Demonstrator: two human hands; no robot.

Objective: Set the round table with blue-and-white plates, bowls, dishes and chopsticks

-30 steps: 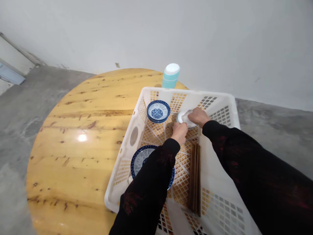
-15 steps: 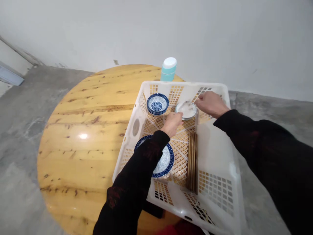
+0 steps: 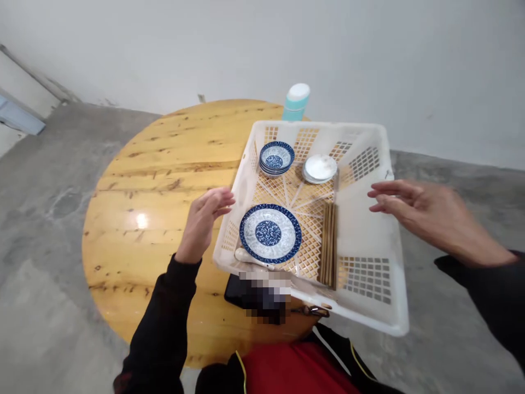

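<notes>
A white plastic lattice crate (image 3: pixel 371 230) rests on the right part of a round wooden table (image 3: pixel 156 186). Inside it lie a large blue-and-white plate (image 3: pixel 270 233), a stack of small blue-and-white bowls (image 3: pixel 276 157), a stack of small white dishes (image 3: pixel 320 168), a bundle of brown chopsticks (image 3: pixel 328 243) and a white spoon (image 3: pixel 246 255). My left hand (image 3: pixel 205 219) hovers open beside the crate's left wall, fingers near the rim. My right hand (image 3: pixel 426 210) is open at the crate's right rim, fingers stretched toward it. Neither hand holds anything.
A teal bottle with a white cap (image 3: pixel 296 102) stands on the table behind the crate. A dark flat object (image 3: pixel 238 290) lies under the crate's near edge. The crate overhangs the table on the right. Grey concrete floor and a white wall surround the table.
Both hands have left the white dishes inside the crate and pulled back outward, the left to the left wall, the right to the right rim. The view has shifted back.
</notes>
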